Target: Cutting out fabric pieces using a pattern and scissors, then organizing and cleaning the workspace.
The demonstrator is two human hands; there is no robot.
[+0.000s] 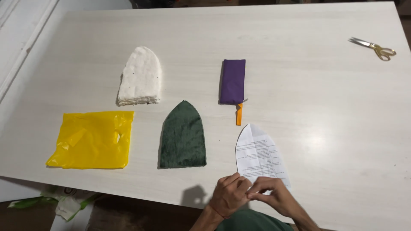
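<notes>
My left hand [230, 194] and my right hand [273, 194] meet at the near edge of the table, fingers pinched together over the lower end of a white arch-shaped paper template [257, 155] with print on it. Whether they grip the paper or something small is hard to tell. To the left of the paper lies a dark green arch-shaped fabric piece [183, 137]. Farther back lies a white padded arch-shaped piece [140, 78].
A yellow plastic bag [92, 140] lies flat at the left. A folded purple cloth [233, 81] with an orange strip [239, 114] sits mid-table. Gold-handled scissors [376, 48] rest at the far right on the pale wooden table [325, 107]. Scraps lie on the floor below left.
</notes>
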